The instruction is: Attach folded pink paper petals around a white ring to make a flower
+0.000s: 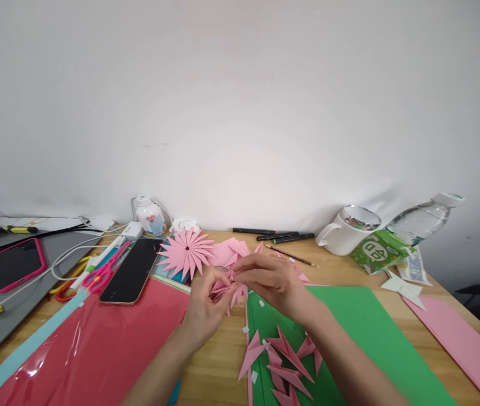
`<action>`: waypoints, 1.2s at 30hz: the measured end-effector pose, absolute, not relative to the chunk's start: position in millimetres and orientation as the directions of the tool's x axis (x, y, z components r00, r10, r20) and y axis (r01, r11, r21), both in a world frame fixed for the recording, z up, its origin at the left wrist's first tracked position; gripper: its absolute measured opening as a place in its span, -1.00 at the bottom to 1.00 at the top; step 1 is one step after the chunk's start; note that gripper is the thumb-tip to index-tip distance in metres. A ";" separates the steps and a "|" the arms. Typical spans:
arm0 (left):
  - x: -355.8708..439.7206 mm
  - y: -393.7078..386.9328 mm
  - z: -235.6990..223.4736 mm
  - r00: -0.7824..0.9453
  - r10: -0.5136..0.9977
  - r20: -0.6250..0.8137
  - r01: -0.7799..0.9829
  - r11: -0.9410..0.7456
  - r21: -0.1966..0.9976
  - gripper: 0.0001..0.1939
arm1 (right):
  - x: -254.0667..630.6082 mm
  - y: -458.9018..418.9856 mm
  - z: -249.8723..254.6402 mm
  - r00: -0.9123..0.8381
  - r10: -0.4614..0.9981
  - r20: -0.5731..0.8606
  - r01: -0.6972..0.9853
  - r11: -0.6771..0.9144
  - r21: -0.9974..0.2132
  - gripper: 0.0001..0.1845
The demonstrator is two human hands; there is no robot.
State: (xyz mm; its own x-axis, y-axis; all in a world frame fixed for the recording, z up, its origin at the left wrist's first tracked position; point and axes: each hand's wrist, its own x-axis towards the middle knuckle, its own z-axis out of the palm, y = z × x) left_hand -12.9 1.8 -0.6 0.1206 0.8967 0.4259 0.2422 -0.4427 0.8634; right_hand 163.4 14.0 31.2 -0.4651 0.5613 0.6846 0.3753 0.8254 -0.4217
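Observation:
At the middle of the table, my left hand [207,304] is closed, its thumb and fingers pinching a pink folded-paper piece [220,288]. My right hand [274,281] meets it from the other side, fingertips pressed together on the same pink paper; the exact spot they grip is partly hidden. Just behind my left hand lies a pink pleated paper star [186,253] with many points. More pink paper [228,250] sits behind the hands. Several loose folded pink pieces [286,363] rest on a green sheet [370,332] below my right wrist.
A red sheet in clear wrap [113,344], a black phone [132,270] and pink scissors [107,270] lie left. Black markers [286,236] and a pencil [291,255] lie behind. A white mug [341,234], tilted bottle [420,220] and pink sheets [462,341] occupy the right.

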 end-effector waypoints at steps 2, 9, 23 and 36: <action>-13.1 1.8 -0.2 0.102 0.897 0.430 0.254 -0.441 0.861 -0.87 | 162.1 14.0 28.1 -0.443 0.553 0.706 0.385 0.828 -0.407 -0.83; -14.4 3.0 0.7 0.097 0.893 0.440 0.256 -0.449 0.856 -0.87 | 155.7 12.8 25.9 -0.425 0.545 0.723 0.376 0.833 -0.407 -0.78; -15.4 3.1 0.8 0.108 0.878 0.466 0.333 -0.473 0.816 -0.90 | 154.8 13.2 28.9 -0.419 0.594 0.686 0.340 0.804 -0.488 -0.80; -15.7 1.9 2.0 0.124 0.860 0.495 0.356 -0.504 0.787 -0.89 | 159.3 10.9 31.4 -0.478 0.608 0.634 0.354 0.794 -0.494 -0.74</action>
State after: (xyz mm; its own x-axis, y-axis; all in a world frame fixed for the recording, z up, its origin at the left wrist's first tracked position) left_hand -15.7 1.9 2.0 0.1241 0.8599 0.4951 0.3562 -0.5043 0.7866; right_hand 159.3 10.9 31.4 -0.4784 0.6078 0.6338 0.3540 0.7940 -0.4942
